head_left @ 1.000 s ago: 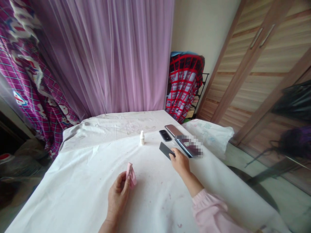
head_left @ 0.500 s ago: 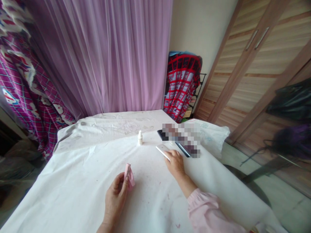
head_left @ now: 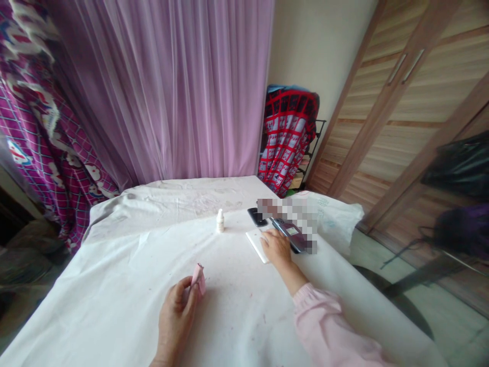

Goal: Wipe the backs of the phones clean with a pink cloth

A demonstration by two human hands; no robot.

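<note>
My left hand pinches a small folded pink cloth between thumb and fingers, held up over the near middle of the table. Farther right, a flat white phone lies on the tablecloth. Over its right side rests my right hand, with bent fingers at the phone; the fingertips are partly hidden. Just beyond that hand lies a dark phone, partly blurred out by pixelation. A smaller black phone is behind the white one. To the left stands a small white dropper bottle, upright.
A white cloth covers the table. A white plastic bag sits at its right edge. Purple curtains hang behind, with a red checked cloth over a rack beside them. Wooden wardrobe doors stand at the right.
The white phone was tilted in my right hand and now lies flat on the table. My left hand has moved slightly down and left with the pink cloth.
</note>
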